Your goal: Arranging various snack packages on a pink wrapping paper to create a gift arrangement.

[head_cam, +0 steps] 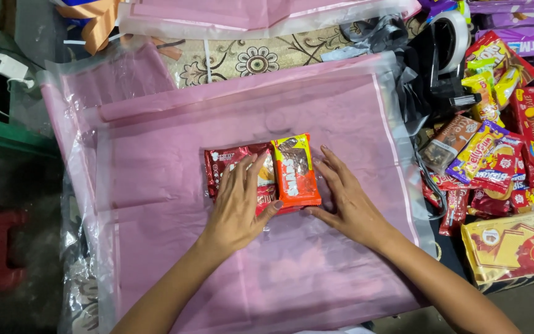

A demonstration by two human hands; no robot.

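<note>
Both hands flank a small cluster of snack packets. Your left hand [240, 201] lies flat, fingers spread, on top of the dark red packet [233, 162]; it presses rather than grips. Your right hand [344, 201] is open too, its fingertips touching the right edge of the orange packet [296, 170], palm resting on the sheet.

Orange packet: long axis runs away from you, tilted slightly, overlapping the red one's right side. Red packet: lies crosswise, to the left. Both sit straight ahead of your wrists, near the middle of the pink plastic sheet [186, 260].

Left hand is the nearer to the red packet, right hand to the orange; neither is closed on anything.

Outward: the pink sheet rests on a patterned floor mat [242, 60]. To your right, well apart from the sheet's centre, a heap of assorted snack packets [489, 154] and a yellow wafer box [514, 247]. A tape dispenser [452, 37] sits at far right.
</note>
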